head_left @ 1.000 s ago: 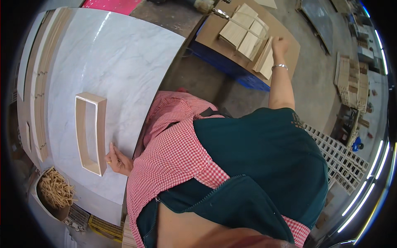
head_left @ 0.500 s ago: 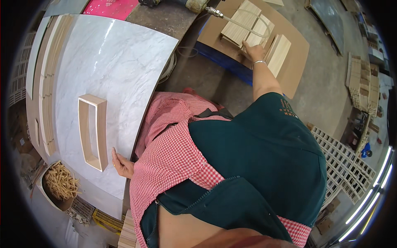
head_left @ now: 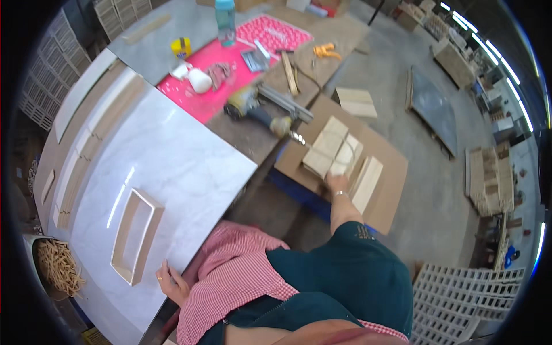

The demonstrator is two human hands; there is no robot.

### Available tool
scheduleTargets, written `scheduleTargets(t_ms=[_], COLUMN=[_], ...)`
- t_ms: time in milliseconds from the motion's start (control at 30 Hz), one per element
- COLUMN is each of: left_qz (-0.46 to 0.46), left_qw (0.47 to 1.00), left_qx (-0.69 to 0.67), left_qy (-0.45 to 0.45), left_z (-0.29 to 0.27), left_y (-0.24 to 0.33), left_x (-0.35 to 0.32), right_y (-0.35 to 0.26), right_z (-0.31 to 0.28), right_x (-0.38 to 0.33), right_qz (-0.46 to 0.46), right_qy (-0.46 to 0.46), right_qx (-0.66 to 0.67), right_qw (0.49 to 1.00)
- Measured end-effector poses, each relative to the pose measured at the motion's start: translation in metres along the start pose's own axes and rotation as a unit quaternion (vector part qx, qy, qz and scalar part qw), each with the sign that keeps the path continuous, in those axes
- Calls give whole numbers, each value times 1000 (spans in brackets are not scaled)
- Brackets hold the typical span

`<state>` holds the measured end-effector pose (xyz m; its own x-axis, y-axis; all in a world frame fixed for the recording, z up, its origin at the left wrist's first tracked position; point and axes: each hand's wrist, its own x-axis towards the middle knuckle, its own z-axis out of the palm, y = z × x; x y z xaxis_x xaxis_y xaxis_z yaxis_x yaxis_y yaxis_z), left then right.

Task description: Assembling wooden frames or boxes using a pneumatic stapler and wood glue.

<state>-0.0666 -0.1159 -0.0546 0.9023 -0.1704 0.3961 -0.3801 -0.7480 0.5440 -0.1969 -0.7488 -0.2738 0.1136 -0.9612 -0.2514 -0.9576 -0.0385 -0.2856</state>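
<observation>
A narrow rectangular wooden frame (head_left: 150, 229) stands on the white marbled tabletop at the left. Beside its near end, my left hand (head_left: 173, 283) rests at the table's edge, fingers loosely apart and holding nothing. My right arm reaches out to the right, where pale wooden boards (head_left: 328, 146) lie stacked on a cardboard sheet (head_left: 388, 192). At the near end of a narrower board (head_left: 348, 156) in that stack, my right hand (head_left: 336, 183) has its fingers closed on the edge; some fingertips are hidden. Another pair of long boards (head_left: 367, 183) lies just right of this hand.
A nail gun (head_left: 259, 112) with an air hose lies on the brown bench beyond the marbled table. A pink mat (head_left: 195, 100), a bottle (head_left: 225, 23) and a yellow tub (head_left: 181, 48) are farther back. Wood strips fill a bin (head_left: 60, 267) at the left.
The view has tilted up and shows more of the bench and workshop. My right hand stays at the board's near end, its fingers more tucked in. My left hand remains by the frame.
</observation>
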Motion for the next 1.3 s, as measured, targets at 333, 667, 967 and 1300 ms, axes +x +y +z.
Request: scheduleTargets(t_ms=[333, 667, 967, 1300], left_qz=[-42, -133, -170, -328], left_qw=[998, 976, 871, 657], left_qx=[-40, -172, -443, -678], left_qy=[-29, -21, -123, 23], left_z=[-4, 2, -20, -102], left_y=[15, 30, 89, 42], left_x=[-13, 6, 88, 85], right_y=[-17, -73, -196, -350], right_z=[-41, -156, -254, -193], right_x=[-11, -73, -172, -369], right_qz=[11, -125, -586, -954], right_qy=[16, 209, 260, 53], right_qx=[33, 100, 147, 14], right_qw=[999, 965, 753, 293])
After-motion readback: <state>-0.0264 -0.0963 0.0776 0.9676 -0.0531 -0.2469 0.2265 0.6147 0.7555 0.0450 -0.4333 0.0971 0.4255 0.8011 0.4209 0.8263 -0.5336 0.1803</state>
